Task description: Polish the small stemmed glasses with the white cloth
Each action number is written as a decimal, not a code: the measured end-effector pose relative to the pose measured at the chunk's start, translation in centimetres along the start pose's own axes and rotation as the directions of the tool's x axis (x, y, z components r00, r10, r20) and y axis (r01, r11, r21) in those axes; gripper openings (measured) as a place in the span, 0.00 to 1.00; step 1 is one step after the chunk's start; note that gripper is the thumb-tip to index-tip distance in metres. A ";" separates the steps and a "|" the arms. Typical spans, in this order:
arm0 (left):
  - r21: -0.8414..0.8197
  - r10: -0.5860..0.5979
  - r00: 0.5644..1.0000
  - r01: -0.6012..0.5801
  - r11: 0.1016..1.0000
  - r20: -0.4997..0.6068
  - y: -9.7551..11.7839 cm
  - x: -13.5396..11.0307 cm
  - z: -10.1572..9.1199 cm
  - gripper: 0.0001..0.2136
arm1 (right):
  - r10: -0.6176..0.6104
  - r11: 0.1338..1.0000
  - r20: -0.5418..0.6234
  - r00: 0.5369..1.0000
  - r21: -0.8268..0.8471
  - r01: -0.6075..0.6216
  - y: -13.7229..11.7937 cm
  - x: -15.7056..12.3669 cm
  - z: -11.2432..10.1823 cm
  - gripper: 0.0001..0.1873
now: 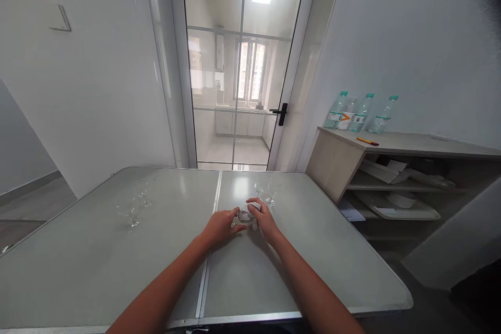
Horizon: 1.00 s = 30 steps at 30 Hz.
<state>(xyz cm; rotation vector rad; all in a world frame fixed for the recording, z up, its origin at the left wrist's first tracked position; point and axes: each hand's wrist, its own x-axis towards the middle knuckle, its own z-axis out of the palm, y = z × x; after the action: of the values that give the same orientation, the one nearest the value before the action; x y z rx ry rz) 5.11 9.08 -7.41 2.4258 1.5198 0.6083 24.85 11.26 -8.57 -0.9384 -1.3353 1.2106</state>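
Both my hands meet near the middle of a grey folding table (117,271). My left hand (221,225) is curled round a small clear glass (245,215) that sits between the hands. My right hand (264,219) is closed on a white cloth (255,206) pressed against that glass. Just beyond my right hand stand two clear stemmed glasses (271,190), upright on the table. Two more stemmed glasses (135,203) stand on the left half of the table, well away from my hands.
A wooden shelf unit (391,167) stands to the right of the table, with several water bottles (360,113) and a yellow pen (367,141) on top. A glass door (242,62) with a black handle lies beyond the table's far edge.
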 end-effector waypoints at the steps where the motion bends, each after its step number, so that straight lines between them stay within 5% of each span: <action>1: -0.018 0.004 1.000 -0.004 1.000 -0.001 0.0 0.0 -0.1 0.23 | -0.001 1.000 0.011 1.000 0.010 0.001 0.0 0.0 0.1 0.20; 7: -0.483 0.010 0.999 0.009 0.876 0.035 0.4 0.1 -1.2 0.21 | -0.078 0.995 0.110 0.991 0.073 0.070 -0.7 -0.4 -0.1 0.17; 13: -0.736 -0.015 0.958 0.231 0.636 0.288 0.7 0.3 -1.0 0.28 | -0.111 0.990 0.043 0.993 0.097 0.106 -1.1 -0.4 -0.7 0.16; 16: -0.668 -0.038 0.976 0.175 0.723 0.215 0.7 0.2 -0.8 0.26 | -0.098 0.994 0.073 0.992 0.061 0.094 -1.0 -0.4 -0.5 0.17; 21: -0.267 0.027 0.999 -0.035 0.963 -0.036 0.5 -0.3 -0.3 0.19 | -0.056 0.998 0.091 0.994 0.004 0.056 -0.2 -0.4 0.1 0.17; 30: -0.242 -0.009 1.000 0.006 0.970 -0.014 0.4 -0.2 -0.1 0.26 | -0.055 0.985 -0.119 0.991 0.154 0.073 1.2 0.8 -0.5 0.21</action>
<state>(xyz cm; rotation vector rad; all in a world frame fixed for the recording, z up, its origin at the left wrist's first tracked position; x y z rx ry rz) 5.29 8.77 -7.20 2.2356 1.3703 0.7633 25.13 12.29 -9.59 -0.8324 -1.1530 1.1775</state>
